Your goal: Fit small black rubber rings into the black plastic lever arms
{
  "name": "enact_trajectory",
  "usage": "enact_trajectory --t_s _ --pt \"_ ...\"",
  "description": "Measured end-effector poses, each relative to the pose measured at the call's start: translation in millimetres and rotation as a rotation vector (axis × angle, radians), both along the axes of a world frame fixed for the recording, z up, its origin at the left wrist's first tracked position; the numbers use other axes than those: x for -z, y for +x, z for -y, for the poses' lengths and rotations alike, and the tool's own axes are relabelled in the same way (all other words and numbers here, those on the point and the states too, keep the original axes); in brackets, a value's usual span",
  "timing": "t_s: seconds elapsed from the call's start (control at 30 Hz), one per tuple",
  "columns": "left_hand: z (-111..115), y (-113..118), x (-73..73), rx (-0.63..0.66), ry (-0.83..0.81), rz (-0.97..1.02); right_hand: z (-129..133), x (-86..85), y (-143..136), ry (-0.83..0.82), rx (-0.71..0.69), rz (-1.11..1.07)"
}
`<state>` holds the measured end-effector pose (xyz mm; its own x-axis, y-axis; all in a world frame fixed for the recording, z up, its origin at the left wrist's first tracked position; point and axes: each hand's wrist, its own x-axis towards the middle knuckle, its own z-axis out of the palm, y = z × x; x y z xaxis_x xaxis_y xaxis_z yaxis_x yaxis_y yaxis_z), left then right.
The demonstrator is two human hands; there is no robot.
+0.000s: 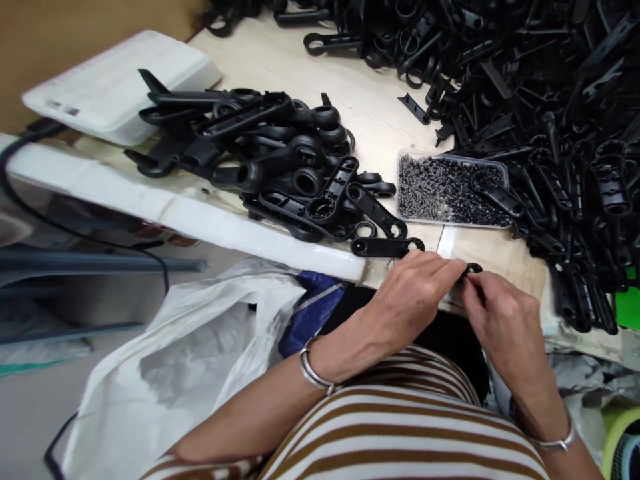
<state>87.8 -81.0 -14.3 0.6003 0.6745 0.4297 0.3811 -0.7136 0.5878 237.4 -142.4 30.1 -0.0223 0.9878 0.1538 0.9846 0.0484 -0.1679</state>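
At the table's front edge my left hand [413,297] and my right hand [505,313] meet, both with closed fingers. Between the fingertips shows the rounded end of a black plastic part [471,269]; the rest of it is hidden by my fingers. Just beyond my left hand lies a flat black plastic arm [385,247] with a ring end. A clear plastic tray [400,193] of tiny dark metal pieces stands behind my hands, with one black arm [500,193] lying across its right side.
A pile of black plastic arms [280,153] lies to the left. A larger heap of black parts [500,80] covers the back and right. A white box [120,80] stands at the far left. White foam [200,213] lines the table edge, above a white plastic bag [200,353].
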Motion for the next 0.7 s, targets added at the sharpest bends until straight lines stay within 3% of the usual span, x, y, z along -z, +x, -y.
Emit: enact_trajectory --t_s 0.13,0.23,0.5,0.7 --pt "-0.7 -1.4 -0.9 0.013 -0.01 -0.019 -6.2 -7.6 14.1 -0.279 0.104 -0.325" --pt "-0.4 -2.6 -2.7 0.029 0.001 -0.04 -9.7 -10.6 18.6 -0.375 0.157 -0.365" --pt "0.1 -1.9 -3.5 0.037 0.0 -0.003 -11.9 -14.1 6.2 -0.282 0.034 0.081" --pt "-0.5 -2.8 -4.6 0.021 0.025 0.054 -23.6 -27.0 -27.4 -0.436 0.034 0.445"
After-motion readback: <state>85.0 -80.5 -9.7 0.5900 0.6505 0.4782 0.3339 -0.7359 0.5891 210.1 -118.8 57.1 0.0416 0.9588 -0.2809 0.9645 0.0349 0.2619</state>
